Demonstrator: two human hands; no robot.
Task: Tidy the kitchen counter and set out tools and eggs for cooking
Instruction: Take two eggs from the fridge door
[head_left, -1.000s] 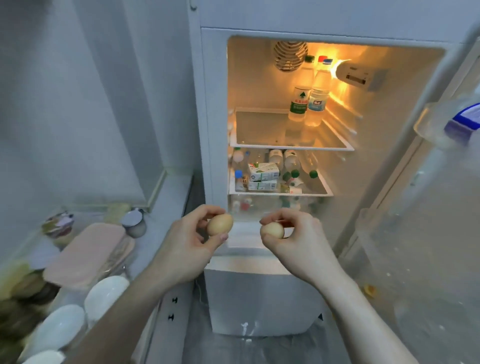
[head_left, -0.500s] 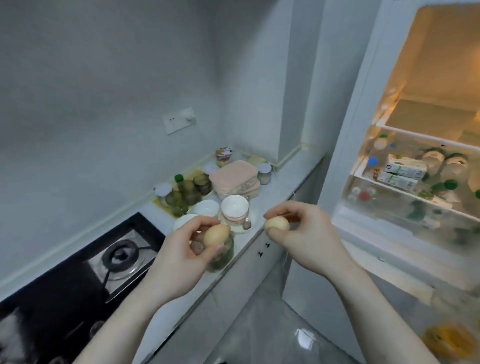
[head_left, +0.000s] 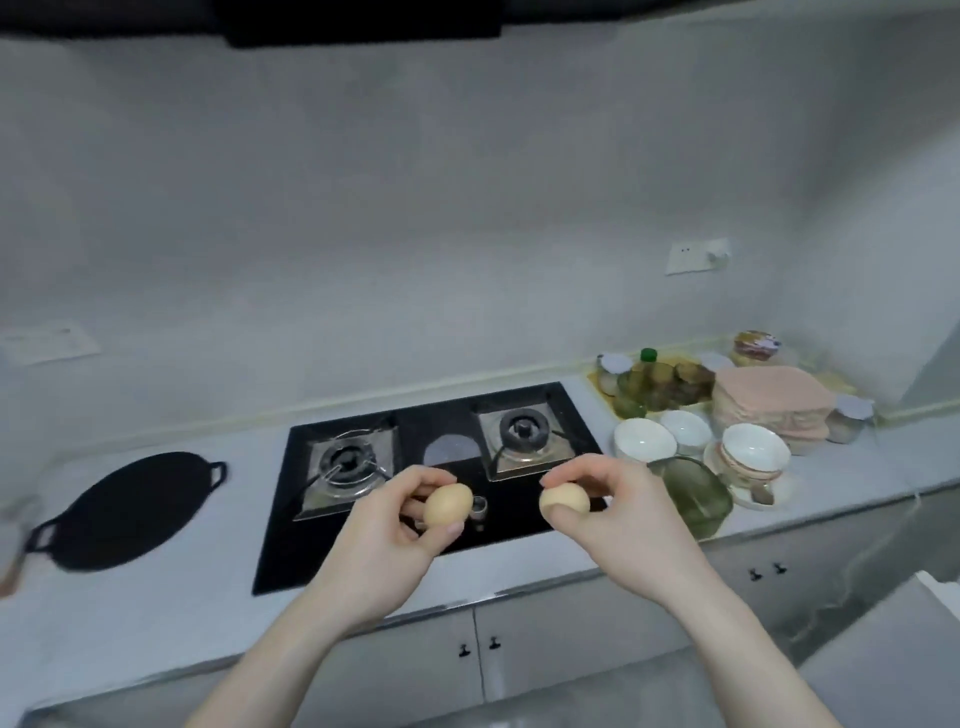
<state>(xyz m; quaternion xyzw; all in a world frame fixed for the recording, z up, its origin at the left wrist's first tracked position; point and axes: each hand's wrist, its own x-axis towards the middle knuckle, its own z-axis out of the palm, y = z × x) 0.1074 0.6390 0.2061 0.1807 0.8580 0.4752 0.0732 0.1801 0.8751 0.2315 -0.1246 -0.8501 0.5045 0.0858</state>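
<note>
My left hand (head_left: 384, 545) pinches a tan egg (head_left: 448, 503) between thumb and fingers. A second, paler egg (head_left: 564, 501) is pinched the same way by my right hand (head_left: 623, 525). Both eggs hang over the front of the black two-burner gas hob (head_left: 415, 467), about a hand's width apart. A flat black pan (head_left: 124, 512) with two small handles lies on the white counter (head_left: 156, 613) left of the hob.
Right of the hob stand a green glass bowl (head_left: 698, 493), white bowls (head_left: 644, 439), stacked cups on a saucer (head_left: 753, 454), pink cloths (head_left: 771, 405) and several jars (head_left: 654, 384). White cabinet doors (head_left: 519, 649) run below the counter edge.
The view has swung left from the open fridge to the hob and counter. Both hands still hold their eggs in the same pinch, now over the hob.
</note>
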